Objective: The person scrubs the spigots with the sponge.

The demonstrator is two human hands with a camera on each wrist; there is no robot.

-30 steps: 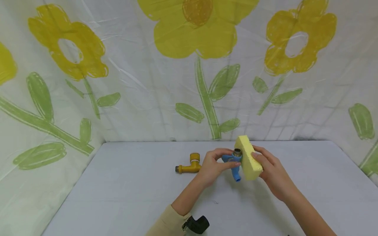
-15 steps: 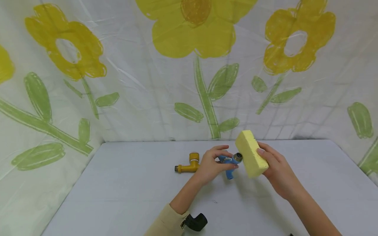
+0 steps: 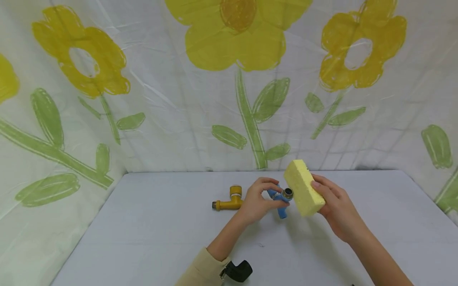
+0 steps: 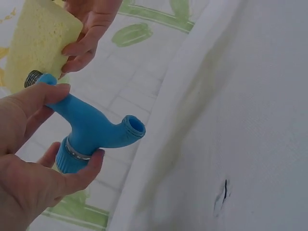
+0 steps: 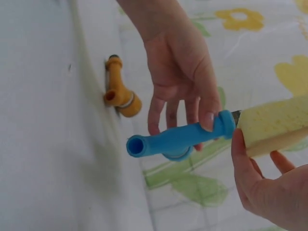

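My left hand [image 3: 258,200] grips a blue tap [image 3: 282,197] above the table, its threaded metal end turned toward the sponge. In the left wrist view the thumb and fingers of that hand [image 4: 43,149] lie on both ends of the blue tap [image 4: 89,122], with the spout pointing right. My right hand [image 3: 336,204] holds a yellow block sponge [image 3: 304,188] by its right side. In the right wrist view the sponge [image 5: 274,122] meets the threaded end of the tap [image 5: 183,138].
An orange-yellow tap [image 3: 229,203] lies on the white table [image 3: 161,238], left of my left hand. Behind the table hangs a white sheet with printed yellow flowers [image 3: 236,47]. A black curved object [image 3: 240,271] is at my left sleeve.
Over the last second the blue tap has tilted, its threaded end turning toward the camera. The sponge and right hand have shifted slightly to the right.
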